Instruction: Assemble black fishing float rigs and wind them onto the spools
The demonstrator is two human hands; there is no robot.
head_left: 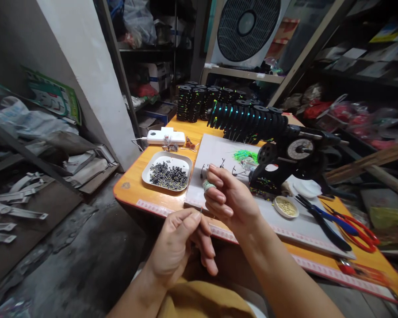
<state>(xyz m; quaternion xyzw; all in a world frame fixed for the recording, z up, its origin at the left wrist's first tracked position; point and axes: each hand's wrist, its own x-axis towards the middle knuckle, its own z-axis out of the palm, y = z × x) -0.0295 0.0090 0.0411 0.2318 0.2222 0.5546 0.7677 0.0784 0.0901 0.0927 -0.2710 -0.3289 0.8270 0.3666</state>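
My left hand (pixel 182 240) is closed in a pinch above my lap, near the table's front edge. From between its thumb and forefinger a tiny, thin dark piece (pixel 201 211) sticks up; its kind is too small to tell. Just above and to the right, my right hand (pixel 230 198) has its fingers curled in, with pale tape (pixel 208 185) wrapped round one finger. Whatever its fingertips hold, if anything, is hidden. Several small black pieces with thin stems (pixel 222 163) lie on the grey board (pixel 195 176) behind it.
A white tray (pixel 148 167) of small dark cylinders stands left. Bright green strands (pixel 246 155) lie near a black winding device (pixel 285 150) carrying a row of discs. Right are a dish of gold bits (pixel 286 206), blue-black pliers (pixel 323 223) and a red-handled tool (pixel 361 234). Black spools (pixel 189 106) stand behind.
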